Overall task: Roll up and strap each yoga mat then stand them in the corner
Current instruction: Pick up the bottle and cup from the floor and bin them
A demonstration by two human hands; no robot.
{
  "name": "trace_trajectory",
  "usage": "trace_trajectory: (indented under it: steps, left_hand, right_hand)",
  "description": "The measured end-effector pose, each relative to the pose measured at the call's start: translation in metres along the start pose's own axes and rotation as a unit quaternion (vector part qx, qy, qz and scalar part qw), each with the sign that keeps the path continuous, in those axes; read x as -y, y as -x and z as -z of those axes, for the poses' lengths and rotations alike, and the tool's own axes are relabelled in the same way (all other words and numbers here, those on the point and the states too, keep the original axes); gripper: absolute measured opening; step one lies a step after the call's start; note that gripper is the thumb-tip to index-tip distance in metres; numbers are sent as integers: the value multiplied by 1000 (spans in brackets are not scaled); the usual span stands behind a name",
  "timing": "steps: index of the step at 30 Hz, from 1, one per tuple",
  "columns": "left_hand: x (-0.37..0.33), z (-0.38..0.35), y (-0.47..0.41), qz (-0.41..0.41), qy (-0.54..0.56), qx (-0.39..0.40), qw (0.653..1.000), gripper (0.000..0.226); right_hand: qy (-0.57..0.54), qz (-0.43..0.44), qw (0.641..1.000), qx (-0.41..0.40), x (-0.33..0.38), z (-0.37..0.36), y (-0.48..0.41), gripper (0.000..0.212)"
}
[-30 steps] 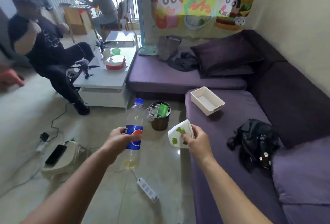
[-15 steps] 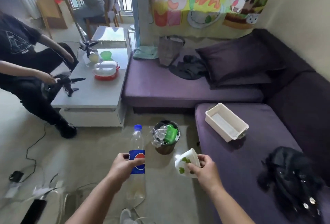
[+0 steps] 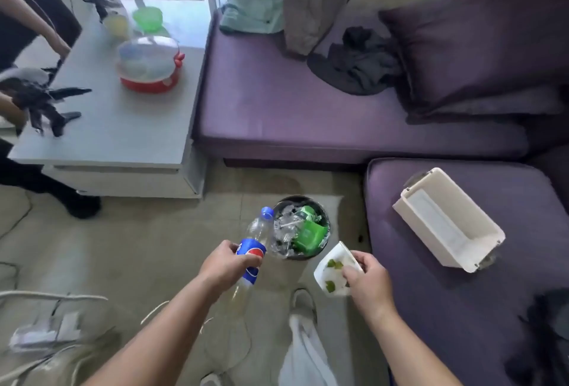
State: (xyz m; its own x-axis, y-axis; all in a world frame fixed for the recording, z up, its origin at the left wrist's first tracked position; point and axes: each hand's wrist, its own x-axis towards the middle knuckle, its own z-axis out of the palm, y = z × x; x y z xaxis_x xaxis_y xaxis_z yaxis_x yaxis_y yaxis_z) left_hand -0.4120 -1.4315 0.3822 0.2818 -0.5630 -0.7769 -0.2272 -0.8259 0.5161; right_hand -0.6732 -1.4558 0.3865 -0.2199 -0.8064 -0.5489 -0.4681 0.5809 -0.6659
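No yoga mat is in view. My left hand grips a clear plastic bottle with a blue label and blue cap, tilted so its cap points at the small dark trash bin on the floor. My right hand pinches a white paper cup with green leaf print, held just right of the bin. The bin is stuffed with crumpled clear plastic and a green packet.
A purple L-shaped sofa carries a white plastic box, dark clothes and a cushion. A grey coffee table stands at left with a red covered dish. Another person's leg is beside it. Cables lie lower left.
I have come closer to the bin and the view has tipped down. The bottle went from upright to tilted toward the bin. The cup is lower, next to the bin.
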Motion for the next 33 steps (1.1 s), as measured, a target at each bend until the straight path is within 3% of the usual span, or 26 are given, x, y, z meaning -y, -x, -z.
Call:
trace_trajectory:
  steps: [5, 8, 13, 17, 22, 26, 28, 33]
  left_hand:
    - [-2, -46, -142, 47, -64, 0, 997, 39]
    - [-3, -64, -215, 36, -164, 1, 986, 33]
    - [-20, -91, -306, -16, -352, -13, 936, 38]
    - [-41, -125, -358, -55, -441, 5, 896, 33]
    - [-49, -164, -389, -54, -462, 36, 885, 44]
    - [-55, -157, -383, -69, -358, 12, 931, 48]
    - [-51, -139, -370, -72, -342, 19, 937, 56]
    - [-10, -115, -353, -43, -447, 161, 879, 92]
  right_hand:
    - [80, 4, 996, 30, -13, -37, -138, 26]
    - [122, 7, 991, 45, -23, -55, -203, 32]
    - [140, 21, 988, 56, -34, -75, -270, 35]
    - [143, 38, 988, 51, -45, -81, -300, 35]
    - [165, 37, 984, 54, -51, -82, -318, 33]
    - [190, 29, 981, 37, -47, -81, -328, 37]
    - [205, 30, 978, 31, -45, -81, -333, 39]
    - [241, 28, 969, 43, -51, -87, -346, 37]
